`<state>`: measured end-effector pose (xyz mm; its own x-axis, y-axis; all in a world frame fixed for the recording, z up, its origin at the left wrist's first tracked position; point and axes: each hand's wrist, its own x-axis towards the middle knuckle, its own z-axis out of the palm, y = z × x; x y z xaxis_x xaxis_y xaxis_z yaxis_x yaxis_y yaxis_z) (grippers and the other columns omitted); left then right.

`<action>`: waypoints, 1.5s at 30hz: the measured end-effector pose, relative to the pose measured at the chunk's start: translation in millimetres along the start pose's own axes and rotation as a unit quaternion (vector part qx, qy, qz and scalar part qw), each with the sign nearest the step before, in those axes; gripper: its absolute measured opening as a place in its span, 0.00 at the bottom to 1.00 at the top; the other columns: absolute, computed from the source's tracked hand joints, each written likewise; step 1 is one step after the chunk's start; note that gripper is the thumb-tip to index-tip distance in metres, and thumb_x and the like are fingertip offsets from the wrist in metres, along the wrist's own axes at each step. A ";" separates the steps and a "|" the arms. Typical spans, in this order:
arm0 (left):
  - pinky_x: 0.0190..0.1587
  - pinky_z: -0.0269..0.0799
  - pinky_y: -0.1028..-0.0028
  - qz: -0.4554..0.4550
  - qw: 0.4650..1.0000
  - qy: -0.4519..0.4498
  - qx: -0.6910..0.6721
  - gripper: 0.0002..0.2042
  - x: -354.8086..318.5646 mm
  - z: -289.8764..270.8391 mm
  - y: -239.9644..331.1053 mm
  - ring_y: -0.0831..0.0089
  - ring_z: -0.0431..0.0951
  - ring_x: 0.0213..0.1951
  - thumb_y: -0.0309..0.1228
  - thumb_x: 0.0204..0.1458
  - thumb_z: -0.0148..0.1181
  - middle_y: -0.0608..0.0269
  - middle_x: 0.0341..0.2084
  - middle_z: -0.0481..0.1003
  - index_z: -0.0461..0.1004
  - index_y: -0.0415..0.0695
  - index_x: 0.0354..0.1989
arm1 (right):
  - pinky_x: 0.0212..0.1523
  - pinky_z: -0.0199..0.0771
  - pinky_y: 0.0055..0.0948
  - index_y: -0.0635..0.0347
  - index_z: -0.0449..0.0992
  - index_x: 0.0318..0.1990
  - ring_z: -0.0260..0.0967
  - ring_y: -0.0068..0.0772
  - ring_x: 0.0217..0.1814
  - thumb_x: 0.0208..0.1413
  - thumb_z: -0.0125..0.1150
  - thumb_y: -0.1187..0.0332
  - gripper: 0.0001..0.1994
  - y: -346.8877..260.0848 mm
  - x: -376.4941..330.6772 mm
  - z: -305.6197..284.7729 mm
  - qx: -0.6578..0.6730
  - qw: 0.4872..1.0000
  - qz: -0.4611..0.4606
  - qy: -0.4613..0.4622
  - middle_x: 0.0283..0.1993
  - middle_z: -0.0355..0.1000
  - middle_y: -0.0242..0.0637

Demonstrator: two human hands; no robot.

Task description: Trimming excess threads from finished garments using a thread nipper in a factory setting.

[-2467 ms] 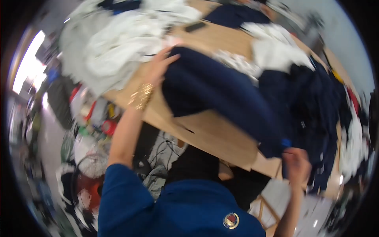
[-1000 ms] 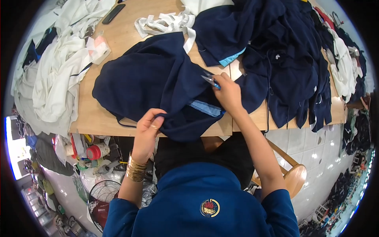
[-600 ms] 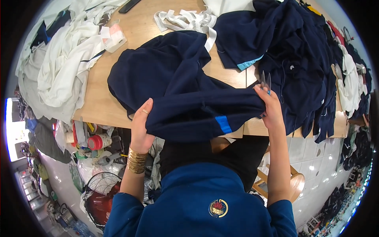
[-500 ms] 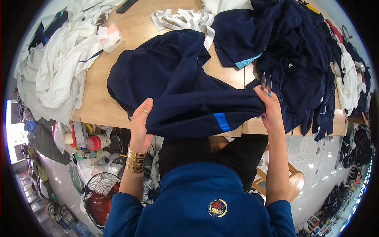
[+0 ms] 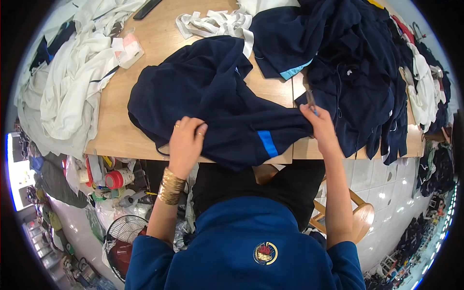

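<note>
A navy garment [image 5: 193, 92] with a bright blue patch [image 5: 267, 144] lies on the table, its near part drawn out sideways between my hands. My left hand [image 5: 186, 145], fingers bent together, grips the cloth on the left of that part; its fingertips are partly lost against the fabric. At the right end my right hand [image 5: 320, 126] is closed on the narrow end of the garment. Small thread snips [image 5: 311, 99] with blue on them stick up out of the same hand, blades pointing away from me.
More navy garments [image 5: 357, 72] are heaped on the right of the wooden table [image 5: 113, 116]. White straps [image 5: 217, 24] lie at the back, white garments [image 5: 72, 87] at the left. Near them sits a small pink-and-white packet [image 5: 128, 50]. A fan [image 5: 121, 246] and a wooden stool [image 5: 357, 217] stand below.
My left hand has shifted right and turned over onto the cloth, its fingers now bent. The stretched part hangs looser and lower. My right hand still holds its end and the snips.
</note>
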<state>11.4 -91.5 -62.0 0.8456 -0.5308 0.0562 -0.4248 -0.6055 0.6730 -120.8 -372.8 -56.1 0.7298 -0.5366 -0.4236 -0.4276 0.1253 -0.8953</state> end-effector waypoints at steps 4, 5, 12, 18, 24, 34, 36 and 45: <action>0.46 0.63 0.66 0.187 0.980 0.063 -0.010 0.13 16.6 11.7 38.2 0.60 0.67 0.41 0.22 0.44 0.58 0.58 0.38 0.69 0.72 0.44 0.41 | 0.18 0.42 0.16 0.55 0.74 0.28 0.47 0.08 0.18 0.56 0.55 0.61 0.10 5.6 -0.9 6.6 -0.009 1.000 -0.027 -0.009 0.17 0.55 0.15; 0.47 0.63 0.66 0.220 0.973 0.050 -0.047 0.13 23.1 14.5 48.1 0.59 0.67 0.42 0.23 0.45 0.58 0.58 0.39 0.70 0.72 0.44 0.41 | 0.18 0.42 0.16 0.55 0.74 0.28 0.47 0.08 0.18 0.56 0.55 0.61 0.10 0.4 -5.8 6.9 -0.010 1.000 -0.026 -0.008 0.17 0.55 0.15; 0.33 0.63 0.75 0.199 0.956 -0.178 -0.118 0.07 46.4 37.5 51.7 0.72 0.68 0.28 0.29 0.50 0.58 0.67 0.22 0.72 0.73 0.38 0.28 | 0.16 0.45 0.16 0.54 0.74 0.28 0.49 0.09 0.17 0.57 0.54 0.60 0.10 -17.2 -14.2 -3.1 0.048 0.999 -0.019 -0.018 0.17 0.57 0.17; 0.32 0.62 0.85 -0.075 0.858 -0.269 -0.430 0.09 27.0 23.0 67.5 0.90 0.66 0.26 0.31 0.54 0.58 0.75 0.23 0.73 0.75 0.37 0.31 | 0.26 0.62 0.22 0.63 0.72 0.31 0.63 0.25 0.24 0.53 0.58 0.67 0.07 -11.3 -29.5 8.1 -0.202 0.922 -0.280 0.172 0.22 0.66 0.33; 0.38 0.65 0.86 -0.118 0.822 -0.192 -0.523 0.11 11.6 27.3 88.7 0.89 0.71 0.32 0.27 0.52 0.59 0.70 0.28 0.75 0.73 0.35 0.41 | 0.26 0.66 0.23 0.58 0.76 0.36 0.69 0.30 0.27 0.40 0.65 0.79 0.12 -20.3 -76.6 42.1 -0.178 0.879 -0.428 0.113 0.29 0.69 0.35; 0.33 0.59 0.88 -0.050 0.859 -0.150 -0.488 0.18 6.6 25.6 106.4 0.90 0.65 0.27 0.22 0.51 0.56 0.72 0.24 0.73 0.67 0.36 0.53 | 0.25 0.65 0.19 0.60 0.76 0.34 0.68 0.26 0.26 0.40 0.66 0.81 0.11 -18.7 -74.8 49.4 -0.218 0.856 -0.453 0.123 0.28 0.69 0.34; 0.33 0.59 0.88 -0.047 0.861 -0.156 -0.482 0.19 7.5 25.1 106.6 0.90 0.65 0.27 0.22 0.51 0.56 0.72 0.24 0.73 0.67 0.36 0.53 | 0.25 0.65 0.19 0.61 0.76 0.33 0.68 0.26 0.26 0.40 0.65 0.81 0.11 -17.9 -75.1 49.8 -0.227 0.846 -0.465 0.127 0.28 0.69 0.34; 0.35 0.60 0.88 -0.039 0.870 -0.128 -0.475 0.18 6.1 28.6 107.4 0.90 0.66 0.29 0.21 0.52 0.55 0.71 0.25 0.73 0.67 0.36 0.53 | 0.25 0.61 0.19 0.59 0.72 0.36 0.62 0.20 0.23 0.46 0.62 0.77 0.09 -24.9 -86.7 36.5 -0.068 0.955 -0.283 0.063 0.27 0.65 0.31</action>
<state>-38.3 -176.7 -10.5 0.7085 -0.6982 -0.1021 0.1931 0.0527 0.9798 -154.0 -298.9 -2.2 0.7978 -0.5837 0.1510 -0.0548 -0.3196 -0.9460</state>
